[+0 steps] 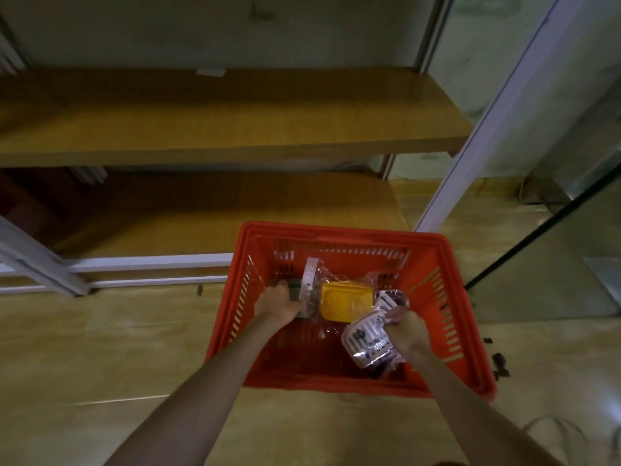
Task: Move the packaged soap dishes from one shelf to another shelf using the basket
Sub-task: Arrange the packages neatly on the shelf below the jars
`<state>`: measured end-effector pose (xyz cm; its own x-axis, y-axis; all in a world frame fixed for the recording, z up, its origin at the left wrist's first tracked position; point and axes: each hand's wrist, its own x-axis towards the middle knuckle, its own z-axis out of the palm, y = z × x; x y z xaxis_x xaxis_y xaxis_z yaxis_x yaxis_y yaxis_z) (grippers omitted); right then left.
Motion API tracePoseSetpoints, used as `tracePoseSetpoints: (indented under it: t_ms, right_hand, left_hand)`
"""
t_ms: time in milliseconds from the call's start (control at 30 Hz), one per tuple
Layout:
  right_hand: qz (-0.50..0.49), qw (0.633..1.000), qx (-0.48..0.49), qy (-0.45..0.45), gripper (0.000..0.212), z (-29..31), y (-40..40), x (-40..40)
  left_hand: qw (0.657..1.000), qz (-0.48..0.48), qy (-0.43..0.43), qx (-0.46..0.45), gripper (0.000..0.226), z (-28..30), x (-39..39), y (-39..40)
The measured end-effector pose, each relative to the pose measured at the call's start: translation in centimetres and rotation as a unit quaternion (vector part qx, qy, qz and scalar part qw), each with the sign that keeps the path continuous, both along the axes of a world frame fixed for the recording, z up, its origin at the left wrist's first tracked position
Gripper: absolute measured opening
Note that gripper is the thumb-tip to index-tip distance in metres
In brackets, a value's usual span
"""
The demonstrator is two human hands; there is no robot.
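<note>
A red plastic basket (447,270) stands on the floor in front of the shelves. Inside it lie packaged soap dishes in clear wrap. My left hand (277,302) is shut on a grey-white packaged dish (309,280) that stands on edge at the basket's left. A yellow packaged dish (346,302) lies flat in the middle. My right hand (405,331) grips the edge of a white and dark packaged dish (364,341) at the right. Another dark package (391,297) lies just behind it.
Two wooden shelves rise behind the basket, an upper shelf (218,129) and a lower shelf (235,210), both bare. A white metal upright (497,105) and a glass panel (554,250) stand at the right. Dark scraps (500,363) lie on the floor.
</note>
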<state>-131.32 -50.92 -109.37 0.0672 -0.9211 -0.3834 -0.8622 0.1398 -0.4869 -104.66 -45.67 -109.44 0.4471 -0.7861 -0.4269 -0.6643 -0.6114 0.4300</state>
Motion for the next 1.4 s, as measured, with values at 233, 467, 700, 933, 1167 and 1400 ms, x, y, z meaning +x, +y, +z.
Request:
tracePoseSetpoints:
  t_ms: [233, 467, 700, 933, 1167, 1400]
  right_hand:
    - [0.017, 0.999, -0.045, 0.013, 0.02, -1.0, -1.3, 0.1]
    - [-0.001, 0.995, -0.071, 0.072, 0.023, -1.6, -1.9, -2.4]
    - [0.041, 0.996, -0.017, 0.081, 0.037, -1.8, -1.7, -2.9]
    - [0.029, 0.996, 0.014, 0.08, 0.042, -1.8, -2.0, -2.9]
    - [0.076, 0.99, 0.066, 0.101, 0.03, -1.5, -2.5, -1.8]
    - [0.115, 0.985, 0.084, 0.093, 0.046, -1.7, -1.9, 1.0]
  left_hand:
    - [0.986, 0.119, 0.121, 0.005, 0.03, -5.6, -1.1, -2.5]
    - [0.953, 0.196, 0.232, 0.022, 0.059, -5.8, -3.0, -4.7]
    - [0.957, 0.173, 0.23, 0.035, 0.056, -6.1, -5.1, -5.3]
    - [0.922, 0.236, 0.306, -0.009, 0.016, -5.0, -5.5, -3.7]
    - [0.845, 0.329, 0.415, -0.08, 0.026, -1.7, -2.6, -2.2]
    - [0.797, 0.356, 0.474, -0.115, 0.038, 0.9, -0.7, 0.2]
